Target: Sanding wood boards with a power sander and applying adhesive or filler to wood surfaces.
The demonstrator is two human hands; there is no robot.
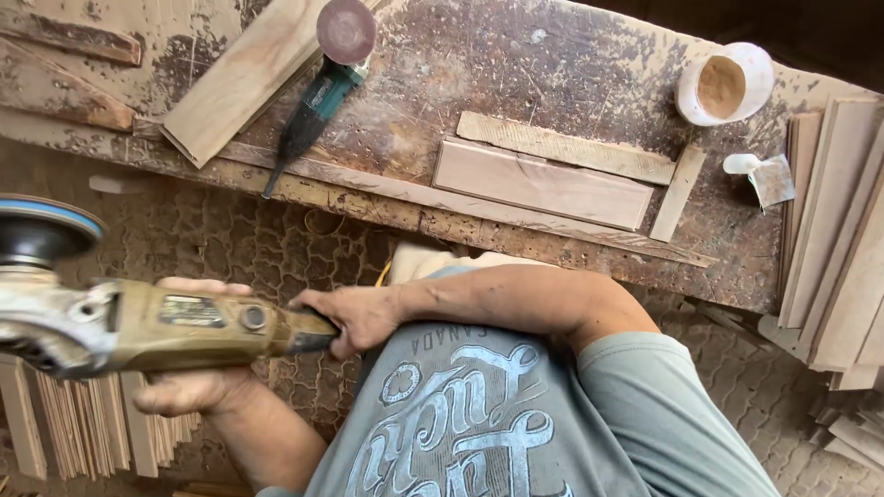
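Both hands [354,317] grip a sander [138,322] lying level, disc end leftward.

Worktop [552,64]: second sander [318,101] near one end, leaning on a wide plank [235,83]. Mid-worktop, flat board [541,184] between a thin strip [566,147] and the near edge rail [442,204]. Tub [725,85] at far edge; scraper [760,175] beside it. Stacked boards [843,239] overhang the other end. Handheld sander [129,317] off the worktop, above the floor [249,248].

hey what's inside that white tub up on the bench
The white tub on the workbench holds a tan, sawdust-coloured paste or filler filling its opening. Whatever lies beneath that surface is covered.
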